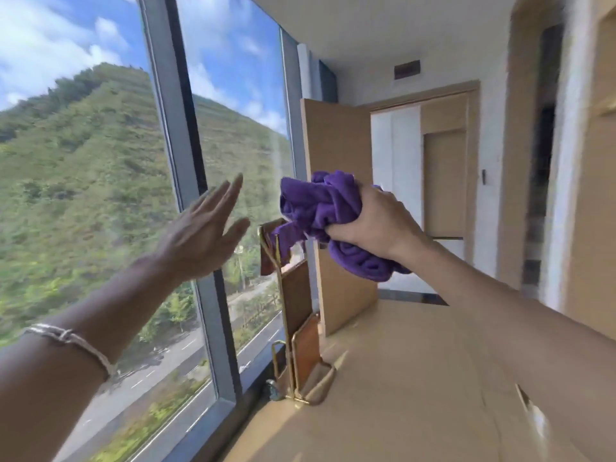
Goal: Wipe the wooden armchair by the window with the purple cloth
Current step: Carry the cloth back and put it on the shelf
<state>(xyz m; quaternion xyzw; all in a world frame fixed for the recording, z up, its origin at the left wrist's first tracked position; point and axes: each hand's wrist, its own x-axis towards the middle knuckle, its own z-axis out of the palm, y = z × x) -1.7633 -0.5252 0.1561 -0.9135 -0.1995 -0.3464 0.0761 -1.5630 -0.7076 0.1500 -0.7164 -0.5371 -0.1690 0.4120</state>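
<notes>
the right hand (370,225) grips the purple cloth (320,205), fingers curled tight round a bunched wad of it, held up in the air near the middle of the view. folds spill out above the knuckles and below the wrist. one loose end hangs down to the left, crossing in front of the top of a brown piece of furniture (296,295) that stands against the window (83,145); whether the cloth touches it cannot be told. this piece has brown panels set in thin gold-coloured tubing and a small dark wheel (271,388) at its foot. it is blurred and partly hidden by the cloth, so whether it is the wooden armchair cannot be told.

the left hand (203,235) is raised beside the cloth, apart from it, flat and open with straight fingers close together, holding nothing. a thin pale bracelet (70,338) circles that arm.

a grey window frame (186,145) runs up between two panes; through the glass show a green hillside, blue sky with clouds and a road far below. just behind the furniture stands a light wooden door leaf (336,155), with white panels (395,155) and more light wood beyond it. a dark vent grille (406,70) sits high on the wall. a small dark wall plate (484,177) is too blurred to show any marking. the light wood floor (400,378) lies in sun.
</notes>
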